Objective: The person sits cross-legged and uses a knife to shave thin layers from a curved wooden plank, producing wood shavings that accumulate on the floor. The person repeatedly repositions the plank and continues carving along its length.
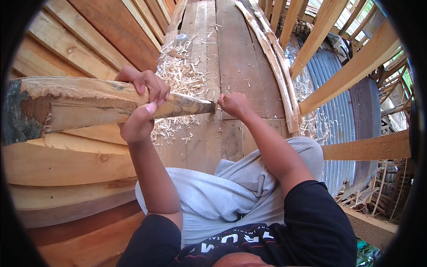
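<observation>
A long piece of timber (89, 95) comes in from the left, rough and dark with bark at its thick end. It tapers to a narrow tip in front of me. My left hand (144, 104) is wrapped round it, fingers over the top and thumb on the near side. My right hand (234, 104) is closed in a fist just right of the tip. A small dark edge shows between that fist and the wood; whatever the fist holds is mostly hidden by the fingers.
Curled wood shavings (180, 73) lie heaped on the plank floor (240, 66), with a small clear cup (181, 39) among them. Boards (66, 160) line the left side. Long pale strips (278, 66), posts (351, 75) and corrugated metal sheets (333, 98) are on the right.
</observation>
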A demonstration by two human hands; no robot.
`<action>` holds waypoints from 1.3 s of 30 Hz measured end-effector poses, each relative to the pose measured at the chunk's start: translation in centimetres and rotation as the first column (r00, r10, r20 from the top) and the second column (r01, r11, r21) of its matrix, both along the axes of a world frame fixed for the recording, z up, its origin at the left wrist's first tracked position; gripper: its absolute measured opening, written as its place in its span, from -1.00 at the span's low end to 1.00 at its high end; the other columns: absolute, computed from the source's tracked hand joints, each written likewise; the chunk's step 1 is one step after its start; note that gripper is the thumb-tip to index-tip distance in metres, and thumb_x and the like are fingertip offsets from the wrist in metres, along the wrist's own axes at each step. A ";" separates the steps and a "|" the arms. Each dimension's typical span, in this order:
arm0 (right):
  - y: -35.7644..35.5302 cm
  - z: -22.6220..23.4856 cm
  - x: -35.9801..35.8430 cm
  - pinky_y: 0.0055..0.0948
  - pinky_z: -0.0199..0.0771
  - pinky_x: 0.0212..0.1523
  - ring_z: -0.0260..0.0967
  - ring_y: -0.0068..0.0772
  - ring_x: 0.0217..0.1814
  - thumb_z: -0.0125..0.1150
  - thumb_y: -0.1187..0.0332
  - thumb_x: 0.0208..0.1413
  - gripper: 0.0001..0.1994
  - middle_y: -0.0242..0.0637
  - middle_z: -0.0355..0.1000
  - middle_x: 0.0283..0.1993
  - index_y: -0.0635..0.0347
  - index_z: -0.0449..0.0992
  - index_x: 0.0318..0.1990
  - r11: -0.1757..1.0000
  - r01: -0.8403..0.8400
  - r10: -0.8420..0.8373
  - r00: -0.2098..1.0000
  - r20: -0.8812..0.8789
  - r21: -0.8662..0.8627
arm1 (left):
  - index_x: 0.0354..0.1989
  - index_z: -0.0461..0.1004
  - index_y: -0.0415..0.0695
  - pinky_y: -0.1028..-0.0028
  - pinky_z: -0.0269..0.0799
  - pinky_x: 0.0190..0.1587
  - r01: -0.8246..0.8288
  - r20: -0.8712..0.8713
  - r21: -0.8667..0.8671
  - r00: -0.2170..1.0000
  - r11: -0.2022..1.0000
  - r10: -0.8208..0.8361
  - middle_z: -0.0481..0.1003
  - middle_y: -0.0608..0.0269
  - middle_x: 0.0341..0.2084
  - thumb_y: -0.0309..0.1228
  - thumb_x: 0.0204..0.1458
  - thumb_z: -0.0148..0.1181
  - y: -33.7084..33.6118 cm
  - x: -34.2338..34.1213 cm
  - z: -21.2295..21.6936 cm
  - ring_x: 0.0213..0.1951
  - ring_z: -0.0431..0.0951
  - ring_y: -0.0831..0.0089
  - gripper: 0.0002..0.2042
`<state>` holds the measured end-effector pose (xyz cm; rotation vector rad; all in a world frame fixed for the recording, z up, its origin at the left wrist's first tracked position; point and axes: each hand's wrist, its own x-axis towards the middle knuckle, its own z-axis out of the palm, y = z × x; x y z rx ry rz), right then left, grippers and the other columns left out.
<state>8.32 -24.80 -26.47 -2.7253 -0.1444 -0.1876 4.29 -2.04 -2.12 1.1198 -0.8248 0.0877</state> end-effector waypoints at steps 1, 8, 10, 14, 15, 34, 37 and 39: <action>-0.1 0.0 0.1 0.01 0.47 -0.46 0.44 0.14 -0.56 -0.14 0.10 0.21 -0.46 0.05 0.41 -0.64 0.26 0.50 -0.70 1.000 -0.014 0.014 1.000 0.011 -0.014 | -0.34 0.08 -0.06 0.40 0.21 -0.28 0.021 0.002 0.020 1.000 1.000 -0.021 0.18 0.27 -0.61 -0.49 -0.29 0.05 0.2 0.0 0.0 -0.50 0.22 0.47 -0.68; -1.2 -0.2 0.6 -0.01 0.46 -0.48 0.42 0.09 -0.60 -0.14 0.11 0.19 -0.46 0.00 0.42 -0.67 0.24 0.49 -0.74 0.995 -0.073 0.075 0.996 0.041 -0.061 | -0.38 0.07 -0.02 0.40 0.16 -0.27 0.184 -0.024 0.040 0.983 0.982 -0.184 0.18 0.31 -0.61 -0.47 -0.28 0.08 1.4 0.9 0.1 -0.50 0.21 0.50 -0.68; -1.2 -0.1 0.7 0.00 0.47 -0.47 0.44 0.08 -0.57 -0.14 0.10 0.19 -0.45 0.02 0.41 -0.67 0.26 0.48 -0.74 0.995 -0.085 0.087 0.996 0.037 -0.041 | -0.39 0.08 -0.05 0.41 0.19 -0.31 0.162 -0.001 0.006 0.987 0.987 -0.162 0.19 0.31 -0.63 -0.47 -0.29 0.08 1.6 1.1 -0.1 -0.52 0.21 0.50 -0.69; -0.6 -0.2 1.2 0.00 0.46 -0.46 0.47 0.09 -0.46 -0.19 0.06 0.23 -0.49 0.12 0.48 -0.48 0.32 0.52 -0.46 0.965 0.104 -0.069 0.986 -0.149 0.242 | -0.40 0.09 -0.06 0.40 0.21 -0.30 0.116 0.029 -0.032 0.993 0.993 -0.115 0.19 0.31 -0.64 -0.46 -0.29 0.08 2.1 1.8 -1.0 -0.53 0.22 0.50 -0.71; -0.4 -0.4 1.6 -0.03 0.46 -0.47 0.48 0.06 -0.47 -0.22 0.03 0.25 -0.47 0.12 0.48 -0.45 0.34 0.51 -0.39 0.903 0.199 -0.105 0.961 -0.255 0.380 | -0.40 0.09 -0.06 0.39 0.21 -0.30 0.116 0.027 -0.027 0.993 0.993 -0.115 0.18 0.31 -0.64 -0.46 -0.29 0.07 2.2 1.9 -1.1 -0.53 0.22 0.50 -0.71; 0.7 -0.1 1.4 -0.33 0.19 -0.65 0.18 -0.49 -0.68 -0.16 -0.11 0.32 -0.44 -0.36 0.31 -0.61 0.20 0.52 -0.42 0.721 0.299 0.064 0.869 -0.491 0.625 | -0.40 0.09 -0.07 0.39 0.22 -0.29 0.005 0.000 -0.042 1.000 0.999 -0.005 0.15 0.30 -0.63 -0.48 -0.29 0.01 1.3 1.6 -0.9 -0.52 0.19 0.49 -0.73; 1.5 1.3 0.9 -0.19 0.29 -0.52 0.28 -0.31 -0.62 -0.13 -0.18 0.27 -0.37 -0.20 0.36 -0.61 0.26 0.52 -0.46 0.888 0.131 0.051 0.924 -0.378 0.442 | -0.40 0.09 -0.07 0.39 0.22 -0.29 0.002 0.000 -0.032 1.000 0.999 -0.002 0.16 0.30 -0.63 -0.48 -0.29 0.02 1.2 1.4 -0.8 -0.52 0.20 0.49 -0.73; 0.8 -0.6 0.9 -0.12 0.31 -0.43 0.33 -0.21 -0.57 -0.11 -0.19 0.26 -0.35 -0.11 0.38 -0.60 0.32 0.51 -0.47 0.859 0.183 -0.026 0.948 -0.316 0.479 | -0.39 0.09 -0.06 0.40 0.22 -0.28 0.030 0.008 -0.022 1.000 0.999 -0.030 0.16 0.31 -0.63 -0.47 -0.28 0.03 0.6 1.4 -0.8 -0.52 0.20 0.49 -0.73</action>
